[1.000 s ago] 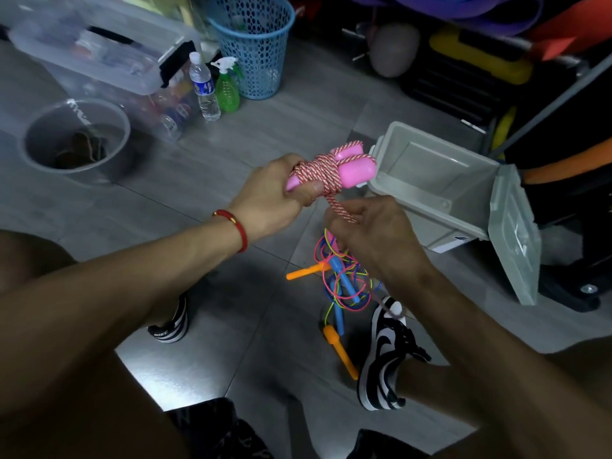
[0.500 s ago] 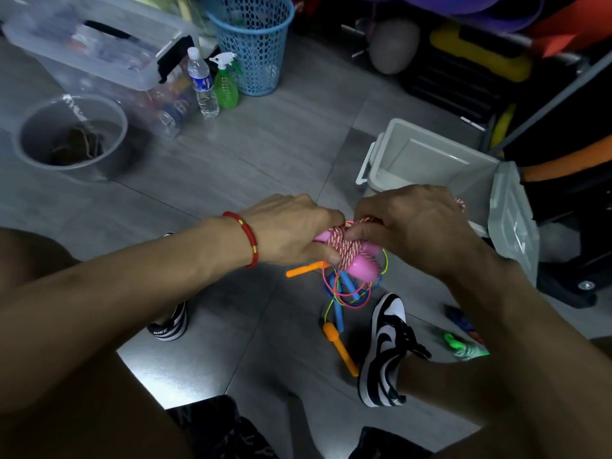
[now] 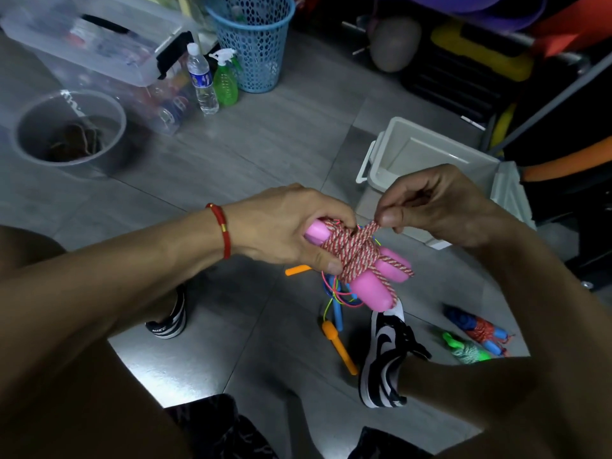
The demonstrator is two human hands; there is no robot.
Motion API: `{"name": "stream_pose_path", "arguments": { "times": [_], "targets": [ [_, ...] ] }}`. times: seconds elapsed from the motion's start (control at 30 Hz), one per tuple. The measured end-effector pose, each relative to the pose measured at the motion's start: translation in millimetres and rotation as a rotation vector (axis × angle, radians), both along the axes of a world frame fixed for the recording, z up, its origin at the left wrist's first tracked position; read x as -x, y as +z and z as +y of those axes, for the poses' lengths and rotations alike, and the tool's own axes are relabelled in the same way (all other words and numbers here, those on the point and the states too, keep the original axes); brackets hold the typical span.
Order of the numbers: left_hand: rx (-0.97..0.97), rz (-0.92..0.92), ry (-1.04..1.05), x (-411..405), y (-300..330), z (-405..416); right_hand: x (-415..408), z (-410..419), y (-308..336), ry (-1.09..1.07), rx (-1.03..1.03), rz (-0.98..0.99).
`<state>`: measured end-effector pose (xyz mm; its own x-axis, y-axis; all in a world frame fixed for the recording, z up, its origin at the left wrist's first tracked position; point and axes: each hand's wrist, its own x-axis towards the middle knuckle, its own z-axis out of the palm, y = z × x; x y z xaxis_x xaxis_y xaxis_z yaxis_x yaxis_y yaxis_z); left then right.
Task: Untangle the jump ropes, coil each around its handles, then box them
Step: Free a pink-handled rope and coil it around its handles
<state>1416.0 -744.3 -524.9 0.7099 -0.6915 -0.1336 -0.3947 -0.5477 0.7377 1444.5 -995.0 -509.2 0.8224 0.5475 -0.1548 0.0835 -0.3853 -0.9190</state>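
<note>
The left hand (image 3: 291, 226) covers the pink handles' (image 3: 367, 286) upper ends. The clear bin (image 3: 99, 38), upper left, runs off-frame and blurs. The bucket's (image 3: 71, 134) contents are unreadable.

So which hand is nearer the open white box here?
Right. The right hand overlaps the white box at its near edge, pinching the rope end; the left hand holds the pink handles farther left.

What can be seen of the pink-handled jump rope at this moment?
The pink-handled jump rope has two smooth, plastic-looking pink handles lying side by side, bound at mid-length by many turns of red-and-white twisted cord. It is held above the floor. The left hand grips one end of the handles; the right hand pinches the cord's free end.
</note>
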Motion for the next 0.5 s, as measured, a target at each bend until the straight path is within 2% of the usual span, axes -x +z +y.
{"name": "stream_pose_path", "arguments": {
  "times": [0.1,0.27,0.43,0.47,0.5],
  "targets": [
    [-0.064,0.014,0.004,-0.3,0.1,-2.0,2.3,-3.5,10.6,0.008,0.006,-0.042],
    [0.043,0.112,-0.065,4.1,9.3,-10.4,3.3,-4.4,13.9,0.027,0.008,-0.049],
    [0.138,0.179,-0.061,7.7,17.6,-4.7,6.3,-1.2,-10.3,-0.027,-0.134,0.108],
    [0.186,0.188,-0.048,7.8,19.0,-3.0,7.2,4.3,-13.3,-0.001,-0.171,0.178],
    [0.256,0.208,-0.025,8.7,20.1,-2.6,10.5,14.9,-15.8,0.144,-0.276,0.262]
  ]
}}
